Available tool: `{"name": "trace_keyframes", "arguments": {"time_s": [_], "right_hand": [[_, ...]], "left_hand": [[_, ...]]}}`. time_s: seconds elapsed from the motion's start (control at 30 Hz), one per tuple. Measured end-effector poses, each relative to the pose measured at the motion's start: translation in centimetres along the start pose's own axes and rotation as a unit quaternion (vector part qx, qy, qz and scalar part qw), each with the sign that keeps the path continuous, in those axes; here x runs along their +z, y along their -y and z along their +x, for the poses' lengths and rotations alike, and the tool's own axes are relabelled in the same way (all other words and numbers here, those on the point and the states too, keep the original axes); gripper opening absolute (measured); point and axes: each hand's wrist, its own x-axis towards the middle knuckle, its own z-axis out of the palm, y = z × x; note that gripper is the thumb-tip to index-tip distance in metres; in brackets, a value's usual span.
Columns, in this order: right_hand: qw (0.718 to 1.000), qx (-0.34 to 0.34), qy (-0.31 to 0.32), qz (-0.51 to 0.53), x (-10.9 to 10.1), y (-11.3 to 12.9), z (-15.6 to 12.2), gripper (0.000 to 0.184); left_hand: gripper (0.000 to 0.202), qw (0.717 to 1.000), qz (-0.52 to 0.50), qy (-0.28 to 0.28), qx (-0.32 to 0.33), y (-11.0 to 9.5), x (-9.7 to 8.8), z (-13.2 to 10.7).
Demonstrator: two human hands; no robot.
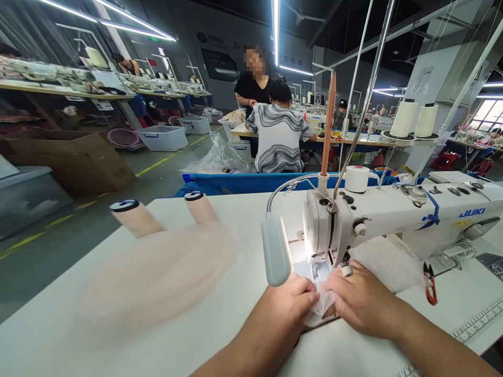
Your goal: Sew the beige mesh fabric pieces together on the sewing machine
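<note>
A white JUKI sewing machine [377, 209] stands in front of me, its needle and presser foot just beyond my fingers. Between my hands lies a piece of thin, sheer whitish fabric [323, 301] on the needle plate. My left hand [288, 303] pinches the fabric's left side with thumb and forefinger. Close to the presser foot, my right hand [359, 298] grips its right side with curled fingers. A grey-white lamp head [276, 250] on a bent neck hangs above my left hand. More pale fabric [387, 259] is spread under the machine arm.
Red-handled thread snips [429, 285] lie to the right, near a ruler strip [477, 319]. Left on the table are a blurred pale peach fabric piece [157, 277] and two thread cones [137, 217]. Ahead, a person sits [280, 131] and another stands [254, 86].
</note>
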Motion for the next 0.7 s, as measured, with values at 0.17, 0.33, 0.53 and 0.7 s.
{"name": "trace_keyframes", "arguments": {"time_s": [0.17, 0.33, 0.53, 0.7], "right_hand": [[0.999, 0.000, -0.034, 0.018, 0.8, 0.2, 0.2, 0.025], [0.989, 0.068, -0.091, 0.094, 0.8, 0.7, 1.2, 0.019], [0.992, 0.044, -0.060, 0.106, -0.1, 0.6, 1.1, 0.020], [0.998, -0.049, 0.031, 0.032, -0.9, 1.0, 0.1, 0.016]], "left_hand": [[0.031, 0.986, -0.103, 0.067, -0.116, 0.5, -0.2, 0.5], [0.038, 0.942, -0.200, 0.130, -0.238, 0.9, -1.2, 1.7], [0.035, 0.972, -0.144, 0.106, -0.153, 0.7, -1.4, 1.1], [0.033, 0.998, -0.029, 0.062, 0.012, -0.4, -1.3, -0.5]]}}
